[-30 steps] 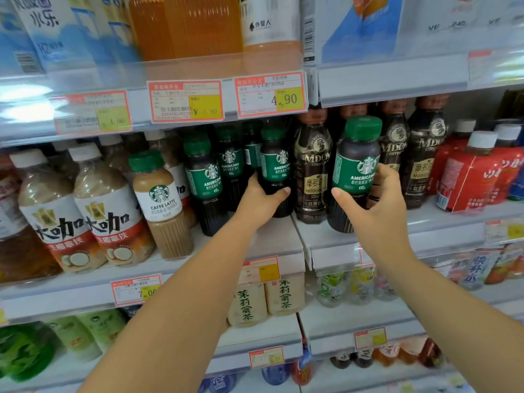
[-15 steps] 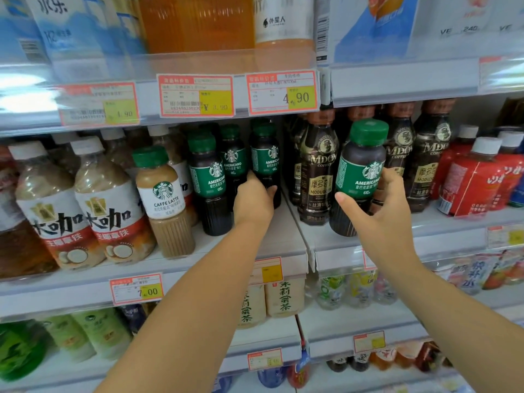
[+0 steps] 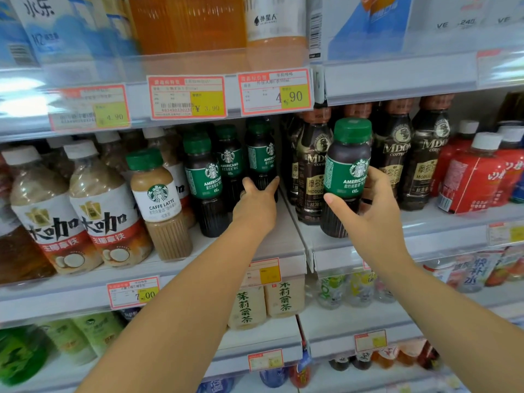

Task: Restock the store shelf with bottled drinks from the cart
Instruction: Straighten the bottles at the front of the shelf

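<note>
- To your far left stand two coconut latte bottles (image 3: 106,211) with white caps, side by side.
- Just right of them you have a Caffe Latte bottle (image 3: 160,205), upright, green cap.
- On your right is a row of dark coffee bottles (image 3: 397,154) with brown caps, then red bottles (image 3: 476,177) with white caps.
- Above you hang price tags; one (image 3: 276,92) reads 4.90, and an orange drink (image 3: 187,24) stands higher up.
- Below you sit two pale jasmine tea bottles (image 3: 246,306), touching.

Middle shelf (image 3: 285,231), white and packed: big milk-coffee bottles (image 3: 107,205) at the left, one Caffe Latte bottle (image 3: 161,205) just beside them, green-capped Americano bottles (image 3: 204,177) filing towards the back, dark MDOV coffee bottles (image 3: 397,154) on the next section, red bottles (image 3: 476,177) far right.
</note>
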Demonstrator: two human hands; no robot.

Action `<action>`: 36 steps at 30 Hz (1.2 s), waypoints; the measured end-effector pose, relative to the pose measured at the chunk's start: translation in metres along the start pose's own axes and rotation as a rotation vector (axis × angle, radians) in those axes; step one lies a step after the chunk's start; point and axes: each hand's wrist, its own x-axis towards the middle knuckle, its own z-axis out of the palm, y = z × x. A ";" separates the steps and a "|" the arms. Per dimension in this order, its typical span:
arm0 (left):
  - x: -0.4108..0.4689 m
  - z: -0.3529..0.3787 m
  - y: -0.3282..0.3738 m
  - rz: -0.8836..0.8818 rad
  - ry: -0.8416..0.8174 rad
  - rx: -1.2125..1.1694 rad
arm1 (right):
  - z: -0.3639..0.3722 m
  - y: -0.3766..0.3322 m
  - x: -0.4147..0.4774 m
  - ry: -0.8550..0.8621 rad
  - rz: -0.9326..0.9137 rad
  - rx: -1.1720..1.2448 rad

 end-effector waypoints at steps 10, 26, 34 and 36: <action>0.022 0.003 0.008 -0.061 -0.071 -0.103 | -0.004 0.001 0.000 -0.017 -0.019 -0.029; -0.095 -0.027 -0.067 0.168 0.481 -0.358 | 0.104 -0.027 -0.003 -0.090 0.069 -0.240; -0.093 -0.023 -0.076 0.151 0.238 -0.435 | 0.141 -0.019 0.024 -0.015 0.262 -0.358; -0.092 -0.028 -0.073 0.113 0.195 -0.485 | 0.139 -0.023 0.024 -0.068 0.278 -0.363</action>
